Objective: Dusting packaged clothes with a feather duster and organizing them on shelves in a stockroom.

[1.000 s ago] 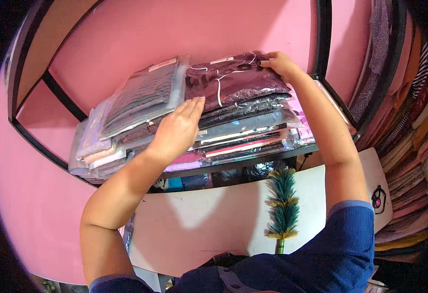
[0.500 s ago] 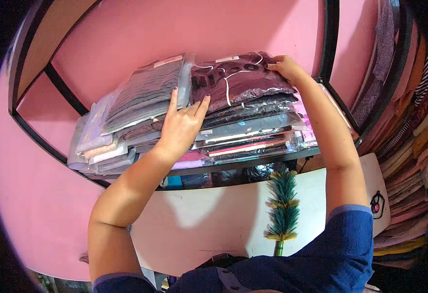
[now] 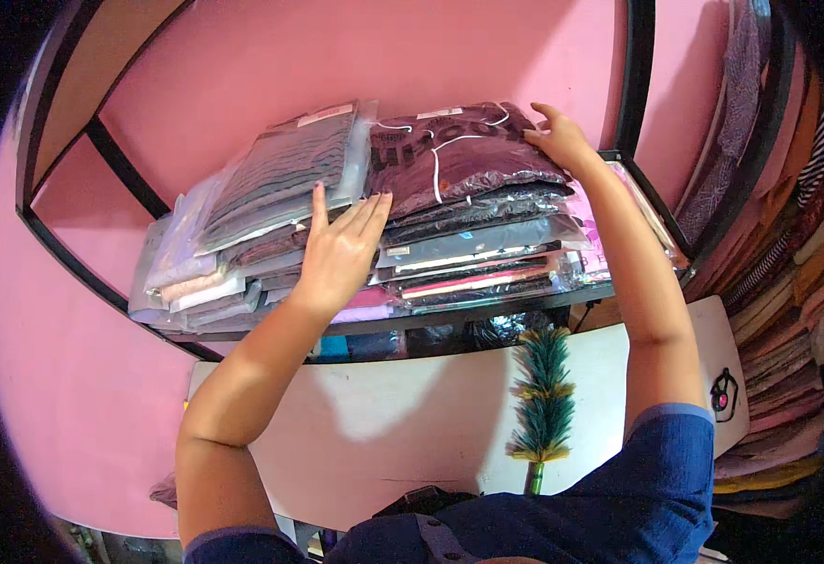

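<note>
On a black-framed shelf (image 3: 431,320) lie stacks of folded garments in clear plastic bags. A dark maroon garment (image 3: 468,160) with white cords and black lettering tops the right stack. A grey ribbed garment (image 3: 280,174) in its bag tops the left one. My left hand (image 3: 344,246) rests against the front between the two stacks, fingers stretched, the fingertips at the maroon bag's lower left edge. At that bag's upper right corner is my right hand (image 3: 562,141), fingers apart, the thumb side close to or touching the plastic. Neither hand grips anything.
A lilac packet (image 3: 175,240) lies at the left end of the shelf, and pink packets (image 3: 592,230) stand at its right. Below is a white surface (image 3: 384,423) with a green feather duster (image 3: 541,404). Many hanging fabrics (image 3: 788,348) fill the right side.
My right hand has loosened from the maroon bag's corner, its fingers lifting apart. My left hand has shifted slightly left and down. The maroon bag lies a little flatter, its lettering clearer.
</note>
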{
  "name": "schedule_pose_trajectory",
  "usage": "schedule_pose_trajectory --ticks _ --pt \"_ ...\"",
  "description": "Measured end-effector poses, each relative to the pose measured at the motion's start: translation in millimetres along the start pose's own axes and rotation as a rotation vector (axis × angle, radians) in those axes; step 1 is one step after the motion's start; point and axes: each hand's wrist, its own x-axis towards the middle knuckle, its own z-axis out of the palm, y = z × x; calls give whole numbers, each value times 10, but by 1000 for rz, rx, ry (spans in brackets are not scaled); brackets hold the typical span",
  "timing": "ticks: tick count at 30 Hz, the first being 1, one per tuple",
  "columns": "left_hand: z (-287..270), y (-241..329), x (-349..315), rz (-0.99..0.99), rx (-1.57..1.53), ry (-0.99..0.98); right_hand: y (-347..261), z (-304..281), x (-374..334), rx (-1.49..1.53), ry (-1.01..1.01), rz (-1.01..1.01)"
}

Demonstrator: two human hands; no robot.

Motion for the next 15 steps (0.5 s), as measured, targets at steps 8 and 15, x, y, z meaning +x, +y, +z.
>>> schedule_pose_trajectory --ticks 8,15 --pt "202 488 -1564 -156 -169 -330 331 -350 -1381 336 426 -224" --pt "470 1236 -4280 -966 -433 -1139 1265 -72 -3070 494 337 219"
